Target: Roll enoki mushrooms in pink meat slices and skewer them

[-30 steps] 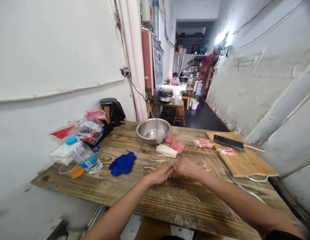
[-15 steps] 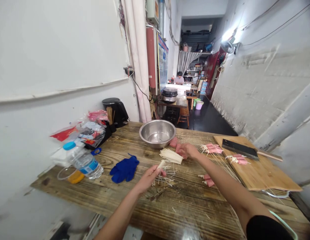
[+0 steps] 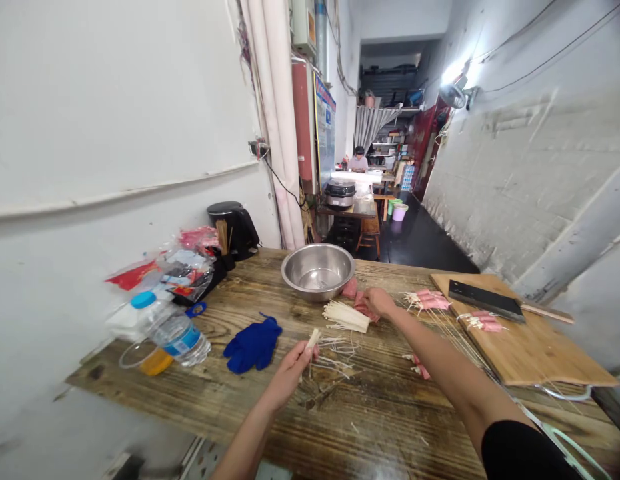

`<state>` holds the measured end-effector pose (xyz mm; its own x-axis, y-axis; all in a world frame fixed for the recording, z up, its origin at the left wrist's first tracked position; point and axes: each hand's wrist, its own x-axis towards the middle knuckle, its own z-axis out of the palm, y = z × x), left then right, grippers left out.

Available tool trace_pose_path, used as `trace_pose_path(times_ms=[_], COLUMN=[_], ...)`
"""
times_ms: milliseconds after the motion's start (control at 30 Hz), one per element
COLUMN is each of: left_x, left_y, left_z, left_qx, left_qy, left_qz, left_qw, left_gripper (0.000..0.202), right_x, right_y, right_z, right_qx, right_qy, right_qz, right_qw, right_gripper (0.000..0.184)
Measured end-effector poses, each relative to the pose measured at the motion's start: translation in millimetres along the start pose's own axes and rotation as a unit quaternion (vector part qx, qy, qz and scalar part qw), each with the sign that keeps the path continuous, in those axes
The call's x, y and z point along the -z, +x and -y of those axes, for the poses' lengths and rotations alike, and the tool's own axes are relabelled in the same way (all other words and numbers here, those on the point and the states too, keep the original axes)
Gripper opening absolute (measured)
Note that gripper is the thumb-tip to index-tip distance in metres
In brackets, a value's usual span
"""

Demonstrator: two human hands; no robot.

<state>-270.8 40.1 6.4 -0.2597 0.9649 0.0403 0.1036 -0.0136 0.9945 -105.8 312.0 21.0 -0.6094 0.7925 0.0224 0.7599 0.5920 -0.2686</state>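
a: where's your left hand [image 3: 290, 373]?
b: closed around a small mushroom bundle [image 3: 311, 340], just in front of the steel bowl [image 3: 318, 270].
a: and your right hand [image 3: 379, 301]?
b: beside that bowl, fingers pinching the pink meat slices [image 3: 361, 305].

The right hand [image 3: 379, 301] covers part of the meat slices [image 3: 357, 301], so its grip is not clear. The far person [image 3: 359, 160] is too small to make out. The cutting board [image 3: 530, 347] hides the skewers' far ends.
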Motion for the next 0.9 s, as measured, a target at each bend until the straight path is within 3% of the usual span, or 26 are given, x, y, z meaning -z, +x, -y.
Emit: trace_pose_path(times_ms=[133,233,367,433,567,633,700,800,900], left_x=[-0.9,-2.8,-6.7,-10.8,-24.7,-33.3,-42.1,-55.3,-68.4], left_y=[-6.1,-6.8,-6.1,-7.5,-15.2,-20.2,-24.9,-30.6,-34.1], left_z=[8.1,16.4,19.6,16.6,9.7,8.0,5.8,-1.7,-12.2], left_qx=[0.023,0.029,0.021,0.024,0.072,0.094,0.114,0.138,0.109], left_qy=[-0.045,-0.022,0.009,-0.029,-0.134,-0.136,-0.121,-0.085,-0.021], left_qz=[-0.013,-0.044,-0.106,-0.103,-0.033,-0.004,0.044,0.159,0.243], left_qw=[0.999,0.998,0.994,0.994,0.988,0.986,0.985,0.974,0.964], left_gripper=[0.045,0.047,0.051,0.051,0.047,0.048,0.051,0.051,0.051], right_x=[12.7,27.7,25.4,9.9,-29.3,-39.9,-40.5,-29.7,-21.0], right_y=[1.7,-10.1,-68.6,-116.4,-211.4,-240.2,-252.3,-249.0,-238.9], right_z=[-3.9,-8.4,0.0,10.6,29.0,33.0,35.8,43.6,55.2], right_qx=[-0.067,-0.082,-0.039,0.066,0.267,0.281,0.267,0.273,0.286], right_qy=[0.058,0.101,0.15,0.199,0.158,0.13,0.119,0.069,-0.026], right_qz=[-0.094,-0.134,-0.149,-0.136,-0.041,-0.058,-0.122,-0.208,-0.223], right_qw=[0.992,0.982,0.977,0.968,0.95,0.949,0.948,0.937,0.932], right_gripper=[0.036,0.043,0.04,0.035,0.028,0.022,0.022,0.028,0.034])
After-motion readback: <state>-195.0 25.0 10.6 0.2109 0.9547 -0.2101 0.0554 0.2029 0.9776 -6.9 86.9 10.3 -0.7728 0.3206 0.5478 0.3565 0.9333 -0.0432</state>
